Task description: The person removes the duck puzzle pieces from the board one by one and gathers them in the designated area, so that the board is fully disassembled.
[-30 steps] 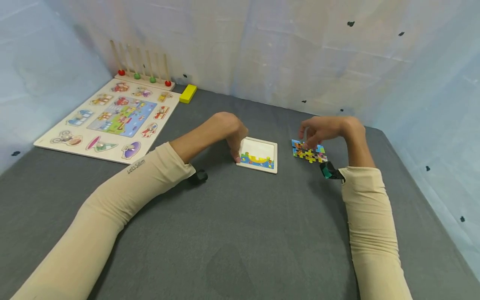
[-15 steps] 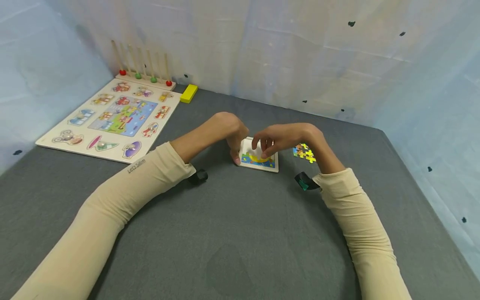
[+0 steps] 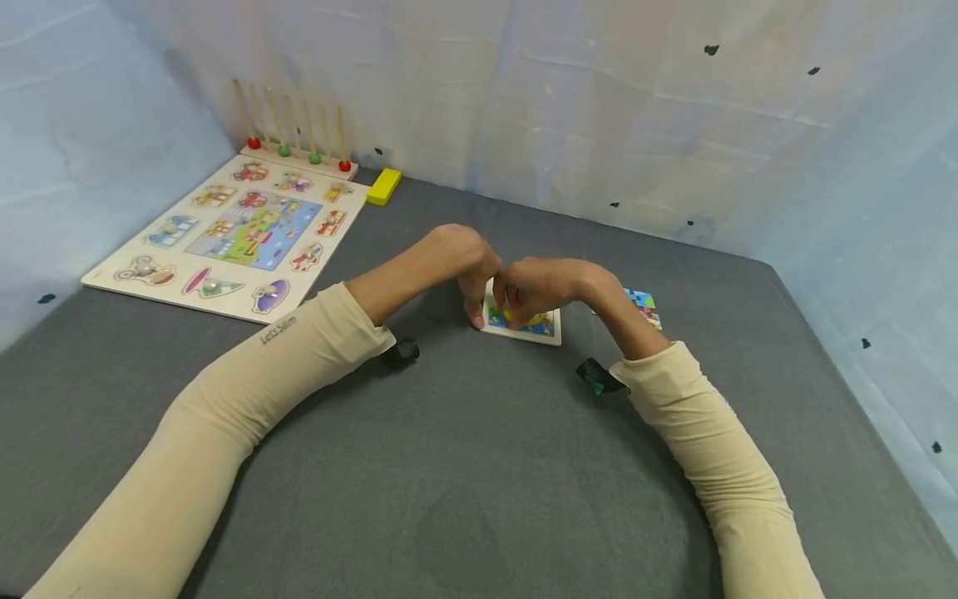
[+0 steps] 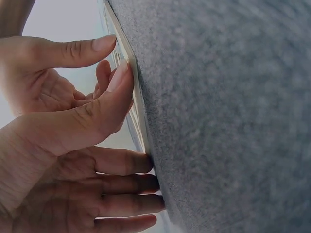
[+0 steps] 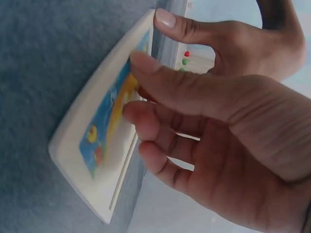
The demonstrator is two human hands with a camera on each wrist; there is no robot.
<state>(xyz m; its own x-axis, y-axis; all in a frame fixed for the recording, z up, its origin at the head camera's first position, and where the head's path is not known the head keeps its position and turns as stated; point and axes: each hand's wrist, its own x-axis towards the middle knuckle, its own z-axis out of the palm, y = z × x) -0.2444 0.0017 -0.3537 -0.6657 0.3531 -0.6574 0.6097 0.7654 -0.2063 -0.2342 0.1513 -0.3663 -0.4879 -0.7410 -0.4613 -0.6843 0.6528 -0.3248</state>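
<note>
A small square puzzle tray (image 3: 559, 330) with a pale rim lies on the dark cloth. Its lower part shows a blue and yellow picture (image 5: 115, 104); the bare part is pale. My left hand (image 3: 475, 284) grips the tray's left side, thumb at the near corner, fingers along the far side. Over the tray, my right hand (image 3: 542, 284) is curled, thumb and forefinger together at the picture. The puzzle piece between them is largely hidden by the thumb (image 5: 146, 63) in the right wrist view. Loose jigsaw pieces (image 3: 645, 301) lie right of the tray, partly behind my right wrist.
At the back left lies a large wooden peg puzzle board (image 3: 112, 279). Behind it stands a rack of wooden rods (image 3: 299, 158) with red and green beads. A yellow block (image 3: 384, 186) sits beside the board. Pale sheeting (image 3: 569, 108) walls in the table.
My right hand has gone left from the loose pieces to the tray and lowered its fingertips onto the picture. The left hand has stayed at the tray's left side.
</note>
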